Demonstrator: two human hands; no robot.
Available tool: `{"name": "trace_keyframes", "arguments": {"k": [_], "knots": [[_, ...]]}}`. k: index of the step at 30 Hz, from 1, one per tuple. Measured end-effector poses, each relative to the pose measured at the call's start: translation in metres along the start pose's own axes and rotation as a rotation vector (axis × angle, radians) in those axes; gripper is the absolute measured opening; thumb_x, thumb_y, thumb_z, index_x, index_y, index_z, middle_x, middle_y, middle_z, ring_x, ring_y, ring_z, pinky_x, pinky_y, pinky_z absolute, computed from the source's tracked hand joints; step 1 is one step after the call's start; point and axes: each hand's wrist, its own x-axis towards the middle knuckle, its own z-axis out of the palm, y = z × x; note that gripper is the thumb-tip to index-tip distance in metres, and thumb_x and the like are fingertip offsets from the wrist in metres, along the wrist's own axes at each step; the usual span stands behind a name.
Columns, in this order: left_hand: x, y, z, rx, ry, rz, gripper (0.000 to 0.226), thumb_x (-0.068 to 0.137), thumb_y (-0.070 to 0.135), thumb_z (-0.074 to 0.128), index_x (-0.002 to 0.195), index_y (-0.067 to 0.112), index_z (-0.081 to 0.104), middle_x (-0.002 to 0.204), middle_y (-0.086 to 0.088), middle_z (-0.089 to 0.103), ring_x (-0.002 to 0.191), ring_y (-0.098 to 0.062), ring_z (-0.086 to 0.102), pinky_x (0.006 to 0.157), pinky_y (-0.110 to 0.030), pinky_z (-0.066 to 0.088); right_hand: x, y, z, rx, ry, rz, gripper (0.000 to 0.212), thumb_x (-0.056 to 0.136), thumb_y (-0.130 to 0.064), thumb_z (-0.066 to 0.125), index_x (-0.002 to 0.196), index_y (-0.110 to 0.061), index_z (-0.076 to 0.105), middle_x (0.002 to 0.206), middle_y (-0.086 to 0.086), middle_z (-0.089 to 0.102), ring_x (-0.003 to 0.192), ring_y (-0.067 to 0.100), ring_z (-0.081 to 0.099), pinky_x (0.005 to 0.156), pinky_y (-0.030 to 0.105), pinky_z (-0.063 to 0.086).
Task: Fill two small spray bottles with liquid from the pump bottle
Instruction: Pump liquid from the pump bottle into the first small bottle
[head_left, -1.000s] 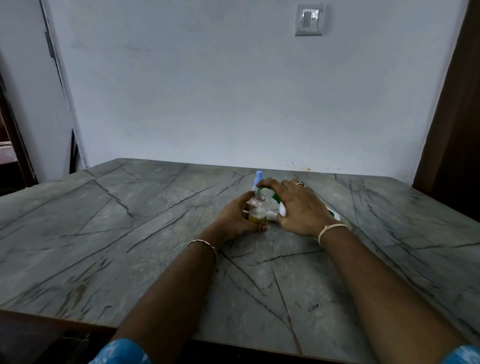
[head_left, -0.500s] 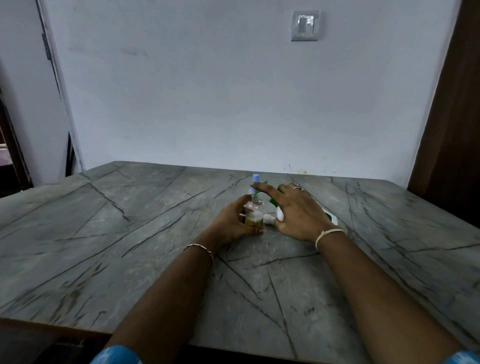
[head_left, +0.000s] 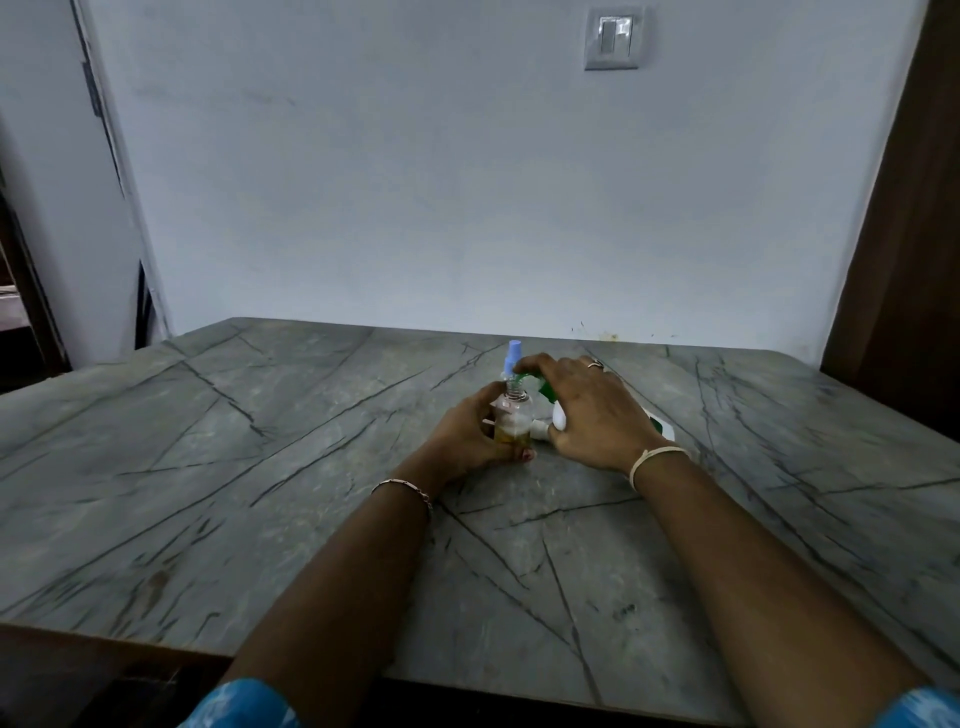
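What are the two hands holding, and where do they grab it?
The left hand grips the small spray bottle around its lower body. The right hand rests on the green-and-white pump bottle, pressing its pump.

small clear plastic spray bottle (head_left: 513, 415): looking glossy
grey veined stone table (head_left: 260, 467): showing smooth, matt
thin metal bangle (head_left: 402, 486): glinting

The scene is dim and cool-toned, with soft, even light and no hard shadows; only faint darkening sits under the grip of the left hand (head_left: 470, 434) on the grey veined stone desk (head_left: 218, 467). No glare shows on the stone. The pale plastered wall (head_left: 415, 182) behind the grip looks flat and bluish. Wide-angle distortion bends the wall edges outward near the frame's sides. Focus is fairly sharp throughout, slightly grainy.
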Motion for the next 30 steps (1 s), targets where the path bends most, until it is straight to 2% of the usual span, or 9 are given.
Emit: {"name": "trace_keyframes", "arguments": {"k": [4, 8, 15, 19, 22, 26, 30], "knots": [[-0.001, 0.002, 0.0, 0.015, 0.004, 0.005, 0.072, 0.065, 0.013, 0.087, 0.112, 0.046, 0.042, 0.101, 0.015, 0.062, 0.09, -0.008, 0.066, 0.079, -0.019, 0.055, -0.003, 0.004, 0.0, -0.07, -0.017, -0.016, 0.078, 0.083, -0.039, 0.068, 0.146, -0.04, 0.023, 0.1, -0.001, 0.055, 0.103, 0.023, 0.05, 0.088, 0.042, 0.046], [-0.002, 0.004, 0.001, -0.008, -0.004, 0.008, 0.073, 0.064, 0.013, 0.087, 0.118, 0.039, 0.045, 0.113, -0.001, 0.064, 0.097, -0.018, 0.067, 0.087, -0.032, 0.055, -0.003, 0.005, 0.0, -0.058, -0.018, -0.011, 0.077, 0.083, -0.039, 0.069, 0.146, -0.04, 0.025, 0.098, -0.001, 0.055, 0.102, 0.023, 0.051, 0.089, 0.043, 0.046], [-0.004, 0.006, 0.002, -0.037, -0.013, -0.006, 0.081, 0.065, 0.01, 0.086, 0.133, 0.024, 0.046, 0.118, -0.003, 0.064, 0.098, -0.018, 0.067, 0.089, -0.033, 0.055, -0.001, 0.001, -0.001, -0.02, 0.007, 0.001, 0.07, 0.078, -0.034, 0.073, 0.137, -0.034, 0.036, 0.102, 0.0, 0.058, 0.104, 0.024, 0.052, 0.089, 0.042, 0.046], [-0.005, 0.008, 0.002, -0.053, -0.01, -0.013, 0.082, 0.065, 0.008, 0.086, 0.135, 0.021, 0.045, 0.12, -0.007, 0.064, 0.099, -0.02, 0.067, 0.091, -0.037, 0.054, -0.001, 0.001, 0.001, -0.052, 0.013, -0.006, 0.072, 0.079, -0.036, 0.071, 0.14, -0.034, 0.034, 0.102, 0.0, 0.057, 0.104, 0.024, 0.051, 0.088, 0.04, 0.046], [-0.004, 0.008, 0.002, -0.052, -0.009, -0.024, 0.083, 0.065, 0.008, 0.086, 0.136, 0.019, 0.044, 0.119, -0.005, 0.063, 0.098, -0.02, 0.067, 0.091, -0.035, 0.054, -0.003, 0.003, 0.001, -0.072, 0.011, -0.022, 0.076, 0.082, -0.04, 0.069, 0.146, -0.037, 0.028, 0.098, 0.0, 0.055, 0.102, 0.024, 0.051, 0.087, 0.04, 0.046], [-0.006, 0.01, 0.001, -0.035, -0.016, -0.013, 0.082, 0.065, 0.01, 0.086, 0.135, 0.021, 0.044, 0.115, 0.0, 0.063, 0.095, -0.015, 0.067, 0.084, -0.023, 0.054, -0.005, 0.004, 0.0, -0.079, 0.002, -0.028, 0.077, 0.082, -0.039, 0.069, 0.147, -0.038, 0.026, 0.096, 0.0, 0.053, 0.1, 0.024, 0.051, 0.087, 0.041, 0.047], [-0.007, 0.011, 0.002, -0.05, -0.017, -0.012, 0.081, 0.066, 0.007, 0.085, 0.134, 0.022, 0.045, 0.118, -0.005, 0.063, 0.096, -0.017, 0.067, 0.085, -0.026, 0.055, -0.004, 0.002, -0.002, -0.028, -0.013, -0.002, 0.075, 0.079, -0.034, 0.071, 0.142, -0.037, 0.03, 0.098, -0.001, 0.056, 0.102, 0.025, 0.051, 0.089, 0.043, 0.046]]}}
